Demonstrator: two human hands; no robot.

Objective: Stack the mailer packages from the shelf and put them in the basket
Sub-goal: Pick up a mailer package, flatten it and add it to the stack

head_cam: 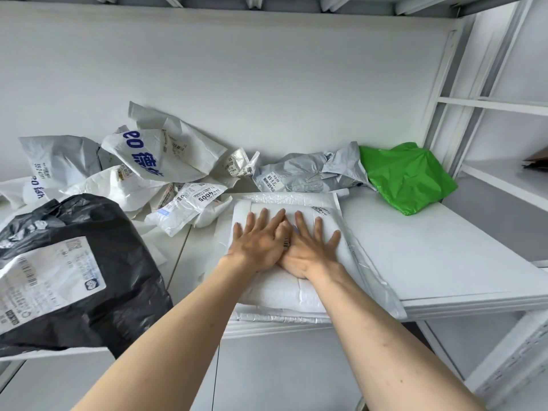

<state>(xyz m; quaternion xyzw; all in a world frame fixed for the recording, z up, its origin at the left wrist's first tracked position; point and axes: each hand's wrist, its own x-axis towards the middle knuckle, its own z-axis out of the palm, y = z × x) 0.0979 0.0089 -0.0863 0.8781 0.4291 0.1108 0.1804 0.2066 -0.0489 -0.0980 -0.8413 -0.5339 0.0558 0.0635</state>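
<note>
On a white shelf [444,262], a black mailer [74,262] lies left of the hands, with crumpled white mailers [154,173] heaped behind it. The left hand [261,244] and right hand [308,247], fingers spread flat and overlapping at the thumbs, press down on a stack of white padded mailers [284,289] at the shelf's front edge. Beyond and right of the hands lie a grey mailer [305,170] and a green one [406,176].
</note>
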